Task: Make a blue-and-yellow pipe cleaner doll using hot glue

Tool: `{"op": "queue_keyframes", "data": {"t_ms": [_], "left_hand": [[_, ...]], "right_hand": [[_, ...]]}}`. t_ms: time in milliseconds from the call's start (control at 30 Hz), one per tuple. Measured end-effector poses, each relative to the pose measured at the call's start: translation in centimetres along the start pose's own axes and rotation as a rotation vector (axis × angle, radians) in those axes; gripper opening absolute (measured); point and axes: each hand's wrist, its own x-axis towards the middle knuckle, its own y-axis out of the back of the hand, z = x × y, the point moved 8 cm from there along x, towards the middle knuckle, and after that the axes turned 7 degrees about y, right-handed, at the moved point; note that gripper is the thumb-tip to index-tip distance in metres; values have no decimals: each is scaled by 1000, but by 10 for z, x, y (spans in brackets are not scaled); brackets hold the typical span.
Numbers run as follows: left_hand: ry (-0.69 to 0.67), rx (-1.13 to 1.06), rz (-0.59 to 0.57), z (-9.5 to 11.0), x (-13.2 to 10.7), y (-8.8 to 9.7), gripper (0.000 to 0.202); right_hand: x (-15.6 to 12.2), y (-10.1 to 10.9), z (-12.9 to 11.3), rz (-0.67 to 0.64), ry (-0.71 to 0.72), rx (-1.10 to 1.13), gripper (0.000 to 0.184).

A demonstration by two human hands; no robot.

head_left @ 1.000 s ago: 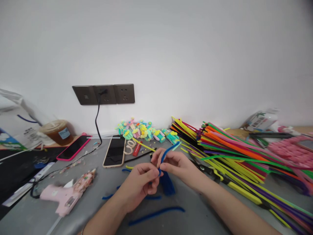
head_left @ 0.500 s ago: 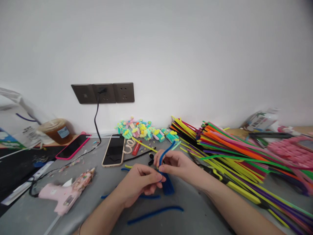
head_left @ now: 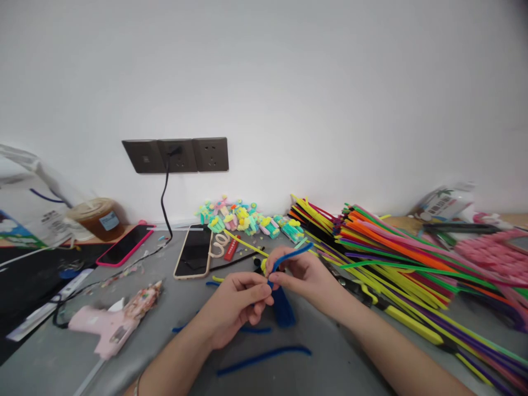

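Both hands meet over the grey table (head_left: 165,308), pinching a blue pipe cleaner (head_left: 291,254). My left hand (head_left: 237,305) grips its lower part with closed fingers. My right hand (head_left: 299,275) pinches it just above, and the free end sticks up and to the right. A dark blue bundle of folded pipe cleaner (head_left: 284,309) hangs below the fingers. Loose blue pieces, one (head_left: 264,358) near the front and one (head_left: 247,330) under my left hand, lie on the table.
A large pile of coloured pipe cleaners (head_left: 396,253) fills the right side. A pink glue gun (head_left: 111,322) lies at left. Two phones, one (head_left: 194,253) in the middle and one (head_left: 126,246) at left, a drink cup (head_left: 97,220), small finished figures (head_left: 247,217) and a wall socket strip (head_left: 177,155) are behind.
The free end of the blue pipe cleaner has swung from upright to pointing right. Both hands stay pinched together at the same place.
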Motion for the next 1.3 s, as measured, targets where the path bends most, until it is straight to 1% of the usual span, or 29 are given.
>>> {"op": "queue_keyframes", "data": {"t_ms": [133,233,300,433,500,567,667,733,800,900,967,1067,1200,1300], "left_hand": [[-10,80,5,1,0,1,27],[-64,132,23,5,-1,2,27],[-95,154,36,7,-1,3,26],[-60,156,14,4,0,1,27],[-34,136,5,3,0,-1,28],[-21,112,8,3,-1,-2,29],[-29,71,21,7,-3,-3,32],[-44,31,46,10,-4,-1,34],[-62,-6,72,13,-5,1,36],[-87,-59,97,14,-4,4,38],[-94,-113,116,13,-4,5,39],[-95,-201,141,11,-4,6,41],[-103,-268,110,10,-4,1,41],[-121,-263,73,11,-5,-1,39]], "right_hand": [[-2,1,2,-3,-22,-41,33],[-4,-2,4,-29,-58,-39,34],[-4,-4,3,-43,-52,-39,33],[-4,-5,2,-61,-29,-63,31],[-3,-4,0,-46,-1,-88,30],[-3,-2,-5,-2,53,-134,28],[-3,3,-16,77,139,-197,21],[-5,3,-23,100,190,-229,16],[-7,2,-30,93,249,-246,12],[-10,-3,-37,30,322,-283,6],[-11,-6,-39,-4,339,-333,4],[-11,-6,-42,-1,350,-394,5],[-9,-12,-42,-3,374,-420,10],[-9,-14,-41,12,390,-352,13]]}}
